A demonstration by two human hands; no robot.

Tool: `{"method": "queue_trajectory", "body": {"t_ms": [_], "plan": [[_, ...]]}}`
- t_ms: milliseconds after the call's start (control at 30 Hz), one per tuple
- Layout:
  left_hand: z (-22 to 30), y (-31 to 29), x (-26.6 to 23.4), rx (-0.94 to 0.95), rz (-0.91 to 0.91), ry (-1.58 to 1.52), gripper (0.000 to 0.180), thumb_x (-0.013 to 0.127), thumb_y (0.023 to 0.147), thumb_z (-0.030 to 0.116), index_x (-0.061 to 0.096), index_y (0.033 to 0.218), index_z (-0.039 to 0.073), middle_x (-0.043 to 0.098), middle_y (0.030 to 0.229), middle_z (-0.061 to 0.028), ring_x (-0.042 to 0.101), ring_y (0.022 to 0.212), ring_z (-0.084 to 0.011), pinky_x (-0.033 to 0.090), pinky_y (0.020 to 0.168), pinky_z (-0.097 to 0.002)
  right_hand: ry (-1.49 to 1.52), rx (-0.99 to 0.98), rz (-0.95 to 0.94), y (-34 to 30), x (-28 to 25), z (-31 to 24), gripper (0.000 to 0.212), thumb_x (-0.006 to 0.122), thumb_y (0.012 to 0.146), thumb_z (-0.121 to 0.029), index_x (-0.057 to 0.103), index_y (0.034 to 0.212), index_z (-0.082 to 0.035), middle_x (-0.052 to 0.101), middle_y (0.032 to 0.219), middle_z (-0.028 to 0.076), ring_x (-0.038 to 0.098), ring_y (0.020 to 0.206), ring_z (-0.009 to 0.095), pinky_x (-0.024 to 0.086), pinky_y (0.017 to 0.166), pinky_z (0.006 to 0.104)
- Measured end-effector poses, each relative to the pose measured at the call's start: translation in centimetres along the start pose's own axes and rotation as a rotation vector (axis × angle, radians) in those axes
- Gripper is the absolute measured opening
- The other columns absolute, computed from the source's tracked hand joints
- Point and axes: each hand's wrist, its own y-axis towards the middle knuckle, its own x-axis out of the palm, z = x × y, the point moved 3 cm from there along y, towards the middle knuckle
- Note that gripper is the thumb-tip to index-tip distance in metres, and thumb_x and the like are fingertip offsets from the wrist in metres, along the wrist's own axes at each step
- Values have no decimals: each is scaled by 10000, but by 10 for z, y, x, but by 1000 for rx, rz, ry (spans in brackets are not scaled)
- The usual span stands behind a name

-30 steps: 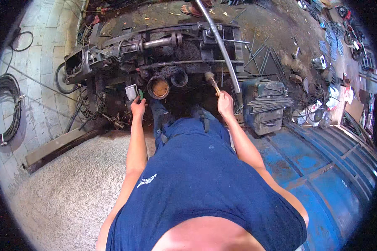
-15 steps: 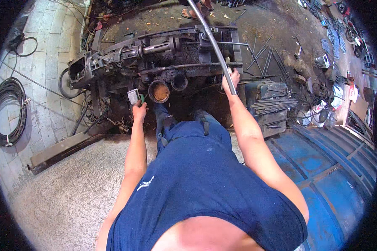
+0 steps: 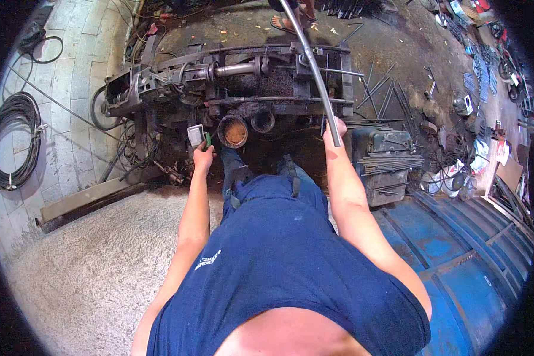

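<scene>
- Head view: a person in a dark blue shirt is standing over a greasy black machine frame (image 3: 261, 89) that is lying on the workshop floor, both bare arms reaching forward.
- The right hand (image 3: 334, 132) is clenching around the lower end of a long grey metal pipe (image 3: 312, 65), which is slanting up and away from that hand across the frame toward the top edge.
- The left hand (image 3: 203, 156) is gripping a small grey tin (image 3: 195, 135) together with a green-handled tool (image 3: 208, 140), holding both just in front of the frame's near side.
- Between the two hands, a rusty round pot (image 3: 234, 131) is sitting beside a smaller dark one (image 3: 262, 121).
- Just right of the right hand, a dark metal box (image 3: 385, 163) is carrying a bundle of steel rods.
- Far left of the left hand, a coil of black cable (image 3: 15, 142) is lying on the paved floor; blue sheet-metal panels (image 3: 474, 249) are lying below and right of the right arm.
</scene>
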Motion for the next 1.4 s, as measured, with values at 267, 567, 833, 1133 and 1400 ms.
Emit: {"method": "queue_trajectory", "body": {"t_ms": [267,567,833,1133,1400], "plan": [[-7,10,0,48,-45,6,502,623,855,139,487,1305,-35,673,931,-126,655,674,-149,503,646,-290,-303,-96,360,6,2,-10,149,617,689,-114,663,675,27,631,672,125,611,586,241,462,538,358],[1,2,1,19,-18,38,506,618,850,125,481,1309,-39,674,962,-141,654,669,-149,504,646,-280,327,307,40,-1,-16,-49,86,559,727,-25,620,763,25,615,691,170,598,506,259,461,420,346],[-9,4,2,48,-15,-38,494,621,845,125,496,1290,-48,672,963,-139,655,661,-161,510,649,-288,96,-439,-251,-17,-10,-228,236,627,809,-87,591,1014,25,639,888,97,611,787,177,500,733,299],[8,-3,5,-13,15,-69,479,617,858,154,507,1277,-52,670,909,-120,655,669,-162,515,628,-286,-635,-1174,-603,-147,103,-335,500,574,852,-272,465,1280,-38,577,1085,241,580,1003,412,471,869,475],[-14,6,7,-16,-19,-157,471,607,891,211,498,1306,17,647,839,-47,634,652,-127,440,540,-242,-719,-1333,-525,-143,126,-305,550,508,867,-142,332,1382,-66,543,1046,265,580,939,441,484,830,505]]}}
